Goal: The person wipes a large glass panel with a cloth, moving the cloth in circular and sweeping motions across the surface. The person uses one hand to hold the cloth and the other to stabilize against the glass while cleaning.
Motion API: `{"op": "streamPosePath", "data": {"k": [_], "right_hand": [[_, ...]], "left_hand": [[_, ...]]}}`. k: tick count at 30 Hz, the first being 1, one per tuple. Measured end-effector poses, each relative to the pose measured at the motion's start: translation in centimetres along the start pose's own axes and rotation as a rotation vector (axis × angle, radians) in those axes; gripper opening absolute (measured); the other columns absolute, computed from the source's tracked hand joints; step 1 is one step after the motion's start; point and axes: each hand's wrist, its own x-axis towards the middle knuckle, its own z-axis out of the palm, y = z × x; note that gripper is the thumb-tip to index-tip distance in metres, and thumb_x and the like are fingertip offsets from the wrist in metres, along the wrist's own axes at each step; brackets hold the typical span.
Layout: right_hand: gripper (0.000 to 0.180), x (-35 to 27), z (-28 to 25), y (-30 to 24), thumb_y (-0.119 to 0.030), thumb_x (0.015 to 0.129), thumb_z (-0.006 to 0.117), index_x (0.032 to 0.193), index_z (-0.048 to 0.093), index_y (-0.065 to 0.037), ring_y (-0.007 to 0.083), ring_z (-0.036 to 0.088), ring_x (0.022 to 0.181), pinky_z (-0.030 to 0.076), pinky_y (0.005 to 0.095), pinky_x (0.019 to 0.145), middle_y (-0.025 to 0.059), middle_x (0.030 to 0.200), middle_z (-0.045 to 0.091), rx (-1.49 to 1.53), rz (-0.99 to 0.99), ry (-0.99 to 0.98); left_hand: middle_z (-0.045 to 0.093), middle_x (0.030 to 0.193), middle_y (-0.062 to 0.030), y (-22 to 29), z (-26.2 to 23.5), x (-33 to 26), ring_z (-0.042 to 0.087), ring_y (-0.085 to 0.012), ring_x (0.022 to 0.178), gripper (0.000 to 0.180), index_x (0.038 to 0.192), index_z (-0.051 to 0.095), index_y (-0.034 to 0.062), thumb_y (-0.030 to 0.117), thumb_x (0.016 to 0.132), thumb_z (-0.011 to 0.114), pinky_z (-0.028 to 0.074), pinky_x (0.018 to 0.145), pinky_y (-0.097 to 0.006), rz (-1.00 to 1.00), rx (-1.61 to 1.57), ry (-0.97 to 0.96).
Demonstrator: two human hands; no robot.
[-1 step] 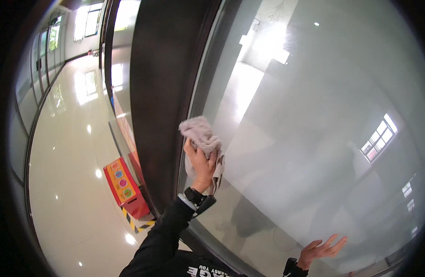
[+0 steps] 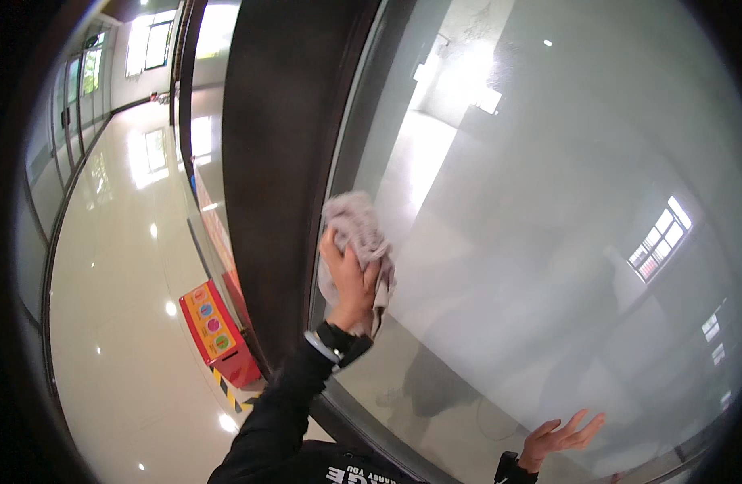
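Observation:
My left hand (image 2: 353, 278) is closed on a crumpled pinkish-grey cloth (image 2: 356, 219) and presses it to the glass pane (image 2: 500, 242), close to the dark frame (image 2: 278, 161). Part of the cloth hangs down beside the fingers. A dark band and a pale bracelet circle that wrist. Low on the right, my right hand (image 2: 560, 440) holds nothing; its fingers are spread in front of the pane. Whether it touches the glass I cannot tell.
Left of the dark frame, a red box (image 2: 219, 331) with a yellow panel of coloured circles stands on the shiny tiled floor (image 2: 121, 323). Black-and-yellow tape (image 2: 227, 390) lies beside it. Windows and lights reflect in the glass.
My left hand and the cloth have shifted slightly up along the glass, and the cloth's folds look different. My right hand has hardly moved.

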Motion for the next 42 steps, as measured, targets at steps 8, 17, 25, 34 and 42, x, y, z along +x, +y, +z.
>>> {"op": "streamPosePath", "data": {"k": [8, 17, 25, 34, 42], "right_hand": [[0.047, -1.4, 0.4, 0.2, -0.021, 0.101, 0.033, 0.145, 0.036, -0.005, 0.0435, 0.03, 0.136, 0.028, 0.0538, 0.105, 0.0263, 0.15, 0.028, 0.056, 0.026, -0.042], [0.047, -1.6, -0.2, -0.1, -0.02, 0.101, 0.033, 0.145, 0.035, -0.006, 0.0442, 0.03, 0.136, 0.028, 0.0542, 0.106, 0.0257, 0.15, 0.028, 0.033, 0.035, -0.069], [0.047, -2.4, 0.5, -0.1, -0.023, 0.1, 0.032, 0.144, 0.037, -0.009, 0.0438, 0.031, 0.135, 0.03, 0.0523, 0.103, 0.0226, 0.151, 0.029, 0.043, 0.067, -0.05], [0.047, -2.7, 0.9, -0.1, -0.022, 0.099, 0.033, 0.143, 0.039, -0.008, 0.0455, 0.032, 0.135, 0.029, 0.0527, 0.102, 0.0237, 0.15, 0.03, 0.038, 0.054, -0.035], [0.048, -2.8, 0.3, -0.2, -0.019, 0.098, 0.034, 0.143, 0.038, -0.004, 0.0461, 0.03, 0.136, 0.027, 0.0536, 0.104, 0.0254, 0.15, 0.029, 0.06, 0.039, -0.067]], "left_hand": [[0.046, 0.13, -0.0217, 9.9, -0.3, 19.6, 0.046, -0.0386, 0.114, 0.053, 0.124, 0.057, 0.009, 0.021, 0.075, 0.072, 0.041, 0.094, -0.045, 0.3, -0.056, 0.235], [0.05, 0.128, -0.0019, 18.3, -1.4, 13.4, 0.055, -0.0256, 0.113, 0.044, 0.121, 0.057, 0.0323, 0.023, 0.078, 0.066, 0.049, 0.093, -0.043, 1.357, -0.339, 0.017], [0.034, 0.139, -0.0172, 11.9, -0.7, 26.5, 0.039, -0.0352, 0.125, 0.052, 0.13, 0.053, 0.0125, 0.036, 0.086, 0.068, 0.039, 0.101, -0.046, 0.238, -0.1, 0.195], [0.048, 0.129, -0.0035, 17.2, -0.3, 12.6, 0.05, -0.0274, 0.118, 0.047, 0.125, 0.061, 0.0297, 0.035, 0.079, 0.068, 0.046, 0.085, -0.042, 1.188, -0.203, 0.037], [0.046, 0.131, -0.0143, 12.2, -1.3, 17.4, 0.053, -0.0273, 0.115, 0.038, 0.113, 0.066, 0.0259, 0.027, 0.077, 0.076, 0.048, 0.087, -0.04, 1.144, -0.258, -0.124]]}}
